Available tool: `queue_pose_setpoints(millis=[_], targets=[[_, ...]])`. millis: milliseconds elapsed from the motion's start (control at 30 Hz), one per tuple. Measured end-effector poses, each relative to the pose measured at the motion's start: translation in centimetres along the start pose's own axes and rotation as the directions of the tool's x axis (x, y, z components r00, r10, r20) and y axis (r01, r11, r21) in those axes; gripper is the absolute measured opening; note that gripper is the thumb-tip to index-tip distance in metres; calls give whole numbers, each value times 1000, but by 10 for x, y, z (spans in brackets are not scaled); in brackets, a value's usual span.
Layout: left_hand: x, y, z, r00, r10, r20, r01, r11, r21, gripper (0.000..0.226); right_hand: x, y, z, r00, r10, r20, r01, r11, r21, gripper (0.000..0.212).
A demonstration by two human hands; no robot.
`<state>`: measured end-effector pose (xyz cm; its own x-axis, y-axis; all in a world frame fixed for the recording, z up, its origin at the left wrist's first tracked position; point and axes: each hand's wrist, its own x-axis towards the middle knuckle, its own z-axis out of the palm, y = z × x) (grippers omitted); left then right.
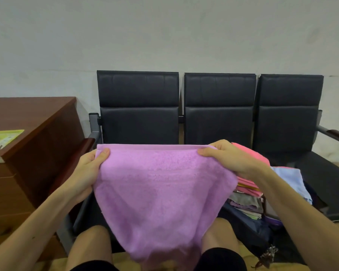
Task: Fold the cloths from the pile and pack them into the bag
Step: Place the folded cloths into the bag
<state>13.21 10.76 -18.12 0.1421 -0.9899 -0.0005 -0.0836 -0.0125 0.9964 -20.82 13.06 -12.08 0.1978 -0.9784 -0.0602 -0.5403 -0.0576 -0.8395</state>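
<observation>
Lilac cloth (160, 192) between both hands (90, 169)

Left hand (90, 169): raised, thumb on top, fingers curled, pinching the cloth (160, 192).
Right hand (229, 157): raised level with left, same pinch.
Forearms: bare, reaching forward, apart.

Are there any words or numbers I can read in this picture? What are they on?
No words or numbers are readable.
Green booklet on the brown desk: it has print and pictures, but too blurred to read.
Purple cloth, chairs, wall: no writing seen.
</observation>
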Motion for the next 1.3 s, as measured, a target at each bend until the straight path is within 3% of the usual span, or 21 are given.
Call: queue_pose_setpoints(millis=[167,400,500,600,700,767,933,1300], targets=[[8,0,3,999,-47,-8,46,998,-34,27,9,6,13,997,77,1,-74,953,295,34],[15,4,20,996,-71,-57,66,994,-82,32,18,-2,26,990,144,-4,-122,852,509,35],[12,11,32,1000,-18,-22,14,988,-156,19,24,-6,35,989,148,5,-123,801,586,42],[5,20,45,998,53,33,-45,978,-204,28,31,-9,46,992,130,-8,-94,756,648,34],[-4,25,60,985,146,89,-130,978,-162,36,34,-15,57,995,101,-27,-55,730,681,27],[-8,26,68,965,221,138,-208,972,-108,30,34,-20,64,997,72,-42,-25,736,676,23],[-16,26,83,913,341,224,-346,938,-20,22,36,-24,82,984,65,-167,46,810,584,21],[-24,13,88,861,391,325,-441,893,94,27,36,-19,100,955,173,-240,2,808,590,18]])
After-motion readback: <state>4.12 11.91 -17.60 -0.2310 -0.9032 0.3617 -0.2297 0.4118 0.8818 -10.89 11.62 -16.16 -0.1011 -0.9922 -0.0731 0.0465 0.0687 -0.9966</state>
